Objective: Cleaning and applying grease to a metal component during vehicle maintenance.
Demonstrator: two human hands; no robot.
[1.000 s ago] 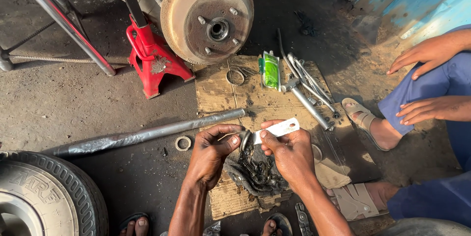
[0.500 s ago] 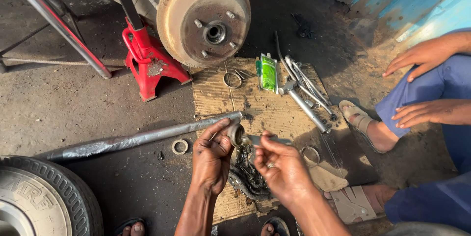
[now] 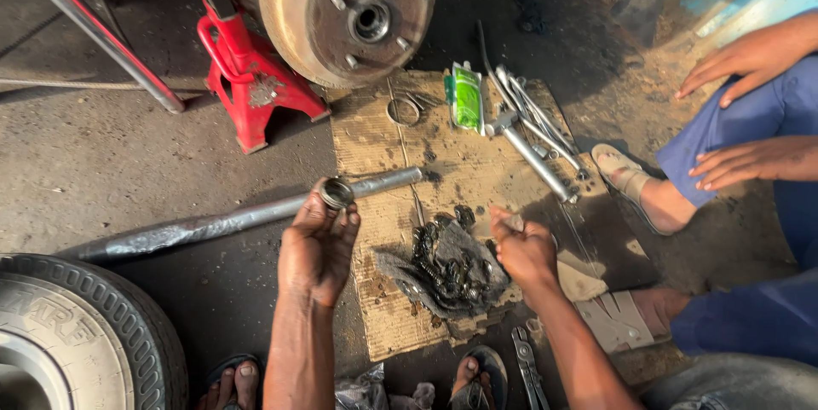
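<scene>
Cardboard sheet [image 3: 477, 171] bears a greasy rag [image 3: 443, 269] cradling dirty metal parts [image 3: 447, 274].

Left hand [image 3: 317, 244] up—bearing ring [image 3: 336, 193] now raised

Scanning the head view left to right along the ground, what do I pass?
Tyre → red jack stand → left hand holding a small metal ring → pile of greasy parts on the cardboard → right hand → another person's sandalled foot.
</scene>
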